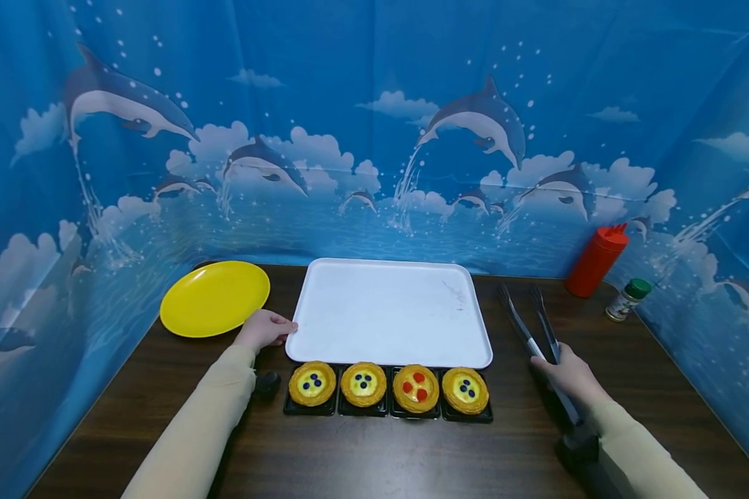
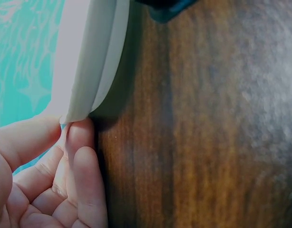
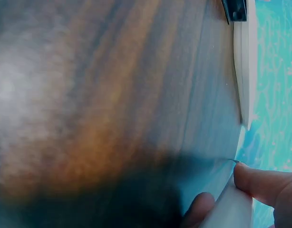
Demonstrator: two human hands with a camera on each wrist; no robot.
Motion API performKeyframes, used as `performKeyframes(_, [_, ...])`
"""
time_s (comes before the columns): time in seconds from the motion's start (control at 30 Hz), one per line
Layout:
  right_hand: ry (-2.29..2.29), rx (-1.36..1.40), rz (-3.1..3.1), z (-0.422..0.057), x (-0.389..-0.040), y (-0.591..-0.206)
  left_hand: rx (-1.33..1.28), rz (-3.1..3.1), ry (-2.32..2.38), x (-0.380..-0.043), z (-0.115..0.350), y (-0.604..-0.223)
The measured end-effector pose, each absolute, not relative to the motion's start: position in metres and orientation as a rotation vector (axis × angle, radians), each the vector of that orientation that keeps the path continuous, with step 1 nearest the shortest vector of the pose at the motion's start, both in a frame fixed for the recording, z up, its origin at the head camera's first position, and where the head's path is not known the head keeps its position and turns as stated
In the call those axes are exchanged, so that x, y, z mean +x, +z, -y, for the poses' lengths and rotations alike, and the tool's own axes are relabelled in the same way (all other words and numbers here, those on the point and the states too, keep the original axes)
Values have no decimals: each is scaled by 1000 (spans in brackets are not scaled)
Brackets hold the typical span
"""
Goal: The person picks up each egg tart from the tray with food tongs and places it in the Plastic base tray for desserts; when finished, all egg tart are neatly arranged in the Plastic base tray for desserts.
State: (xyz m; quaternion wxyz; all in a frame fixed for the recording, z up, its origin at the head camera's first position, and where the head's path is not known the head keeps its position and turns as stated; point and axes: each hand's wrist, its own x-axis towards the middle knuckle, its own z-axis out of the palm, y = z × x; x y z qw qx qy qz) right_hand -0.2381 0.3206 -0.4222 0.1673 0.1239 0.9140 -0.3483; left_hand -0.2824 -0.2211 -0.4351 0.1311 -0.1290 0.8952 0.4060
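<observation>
A white rectangular tray (image 1: 387, 312) lies on the dark wooden table, with nothing on it. At its left edge, my left hand (image 1: 265, 329) pinches the rim between thumb and fingertips; the left wrist view shows this grip close up. My right hand (image 1: 571, 378) holds a pair of tongs (image 1: 534, 346) right of the tray, their tips spread apart and pointing away. In the right wrist view, the thumb (image 3: 260, 183) lies against the tongs' pale handle (image 3: 231, 209). Along the tray's near edge stands a row of tarts in black holders: blueberry tarts (image 1: 312, 383) and one red-topped tart (image 1: 415, 389).
A yellow oval plate (image 1: 215, 298) sits at the left, beyond my left hand. At the back right stand a red squeeze bottle (image 1: 596, 262) and a green-capped shaker jar (image 1: 627, 299). A blue dolphin curtain (image 1: 349, 83) hangs behind the table.
</observation>
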Motion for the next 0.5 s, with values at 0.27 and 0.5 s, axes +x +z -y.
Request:
performKeyframes(0.27, [-722, 298, -2695, -315, -249, -416, -378, -2600, 1190, -284, 222, -437])
performKeyframes(0.5, [-602, 316, -2744, -308, -257, -416, -386, -2599, 1203, -287, 222, -439])
